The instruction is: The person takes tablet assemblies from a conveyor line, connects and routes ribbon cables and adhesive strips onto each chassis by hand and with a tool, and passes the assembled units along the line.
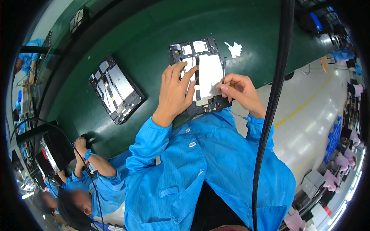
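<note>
Mid-teardown on opened tablet (pixel 200 71) at desk (pixel 154 34) 12 o'clock: left hand (pixel 175 92) flat, fingers spread, pinning it w/o gripping; right hand (pixel 241 92) fingers pinched on thin dark tool (pixel 224 71) at 3 o'clock edge; next prob needs steady, light prying.

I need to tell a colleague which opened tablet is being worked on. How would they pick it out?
On the green table lie two opened tablets. It is the opened tablet nearest the blue-coated person, under the left hand, with the right hand holding a thin tool; the other tablet lies untouched.
</note>
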The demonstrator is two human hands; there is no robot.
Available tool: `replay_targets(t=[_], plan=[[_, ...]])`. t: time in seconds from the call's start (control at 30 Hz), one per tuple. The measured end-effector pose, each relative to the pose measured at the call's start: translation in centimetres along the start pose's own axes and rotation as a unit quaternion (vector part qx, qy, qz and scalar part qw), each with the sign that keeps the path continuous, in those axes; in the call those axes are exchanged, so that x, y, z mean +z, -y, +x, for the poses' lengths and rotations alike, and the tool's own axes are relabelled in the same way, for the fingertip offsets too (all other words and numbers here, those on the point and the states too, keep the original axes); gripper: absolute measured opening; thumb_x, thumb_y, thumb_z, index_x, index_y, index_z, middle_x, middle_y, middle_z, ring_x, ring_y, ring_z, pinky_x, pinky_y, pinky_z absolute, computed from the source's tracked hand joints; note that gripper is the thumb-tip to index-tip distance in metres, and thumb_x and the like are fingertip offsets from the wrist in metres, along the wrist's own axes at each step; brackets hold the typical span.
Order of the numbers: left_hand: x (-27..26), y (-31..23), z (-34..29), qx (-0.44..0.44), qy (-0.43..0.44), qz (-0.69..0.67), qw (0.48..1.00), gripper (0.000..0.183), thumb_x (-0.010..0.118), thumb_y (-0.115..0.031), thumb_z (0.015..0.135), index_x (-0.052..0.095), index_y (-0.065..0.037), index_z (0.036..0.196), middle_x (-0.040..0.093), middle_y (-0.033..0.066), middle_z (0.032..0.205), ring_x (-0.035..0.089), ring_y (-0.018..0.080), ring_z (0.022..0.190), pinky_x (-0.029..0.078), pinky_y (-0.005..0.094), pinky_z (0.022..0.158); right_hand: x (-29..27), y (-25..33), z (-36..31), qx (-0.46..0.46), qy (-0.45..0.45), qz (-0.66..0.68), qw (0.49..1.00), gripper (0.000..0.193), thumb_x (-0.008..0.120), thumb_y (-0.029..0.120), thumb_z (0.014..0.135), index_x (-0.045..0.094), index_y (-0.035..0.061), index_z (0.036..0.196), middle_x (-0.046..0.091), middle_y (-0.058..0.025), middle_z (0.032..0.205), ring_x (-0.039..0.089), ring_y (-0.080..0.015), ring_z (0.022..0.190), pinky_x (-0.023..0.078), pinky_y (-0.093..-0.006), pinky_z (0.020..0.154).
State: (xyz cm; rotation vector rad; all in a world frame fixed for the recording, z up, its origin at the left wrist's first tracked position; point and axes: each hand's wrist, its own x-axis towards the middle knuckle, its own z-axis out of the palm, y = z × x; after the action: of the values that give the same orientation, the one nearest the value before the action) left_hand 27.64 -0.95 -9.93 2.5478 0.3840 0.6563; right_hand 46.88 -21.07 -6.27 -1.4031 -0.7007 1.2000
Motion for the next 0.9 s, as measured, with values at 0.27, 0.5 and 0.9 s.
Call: replay_targets(t=[0.27,0.5,0.9], plan=[[-0.6,-0.7,-2.4,0.061,-0.076,-0.068,0.993,0.026,0.075,0.002,0.082,0.081,-0.005,0.106,0.071,0.0092,0.104,0.067,0.0335,0.103,0.053,0.0495,0.099,0.4,-0.8,0.2,-0.137,0.002,-0.012,0.990,0.008,0.079,0.004,0.103,0.076,-0.0025,0.101,0.073,-0.0115,0.114,0.070,-0.0154,0.101,0.061,-0.0318,0.092],[-0.5,-4.6,-4.0,0.069,-0.017,-0.135,0.988,0.030,0.078,0.002,0.076,0.082,-0.007,0.104,0.072,0.0046,0.096,0.065,0.0266,0.092,0.046,0.0411,0.082,-0.8,0.0,-1.6,-0.100,0.130,-0.014,0.986,0.008,0.081,-0.007,0.095,0.077,-0.0009,0.097,0.071,-0.0130,0.121,0.074,-0.0213,0.107,0.062,-0.0358,0.096],[-1.0,-7.5,-1.9,-0.096,0.061,-0.218,0.969,0.012,0.076,-0.007,0.097,0.079,-0.005,0.108,0.078,0.0114,0.102,0.070,0.0352,0.102,0.051,0.0447,0.095,1.8,-3.5,-3.4,-0.160,-0.067,-0.025,0.984,0.014,0.081,-0.013,0.090,0.074,-0.0007,0.093,0.069,-0.0108,0.112,0.076,-0.0176,0.103,0.065,-0.0323,0.093]])
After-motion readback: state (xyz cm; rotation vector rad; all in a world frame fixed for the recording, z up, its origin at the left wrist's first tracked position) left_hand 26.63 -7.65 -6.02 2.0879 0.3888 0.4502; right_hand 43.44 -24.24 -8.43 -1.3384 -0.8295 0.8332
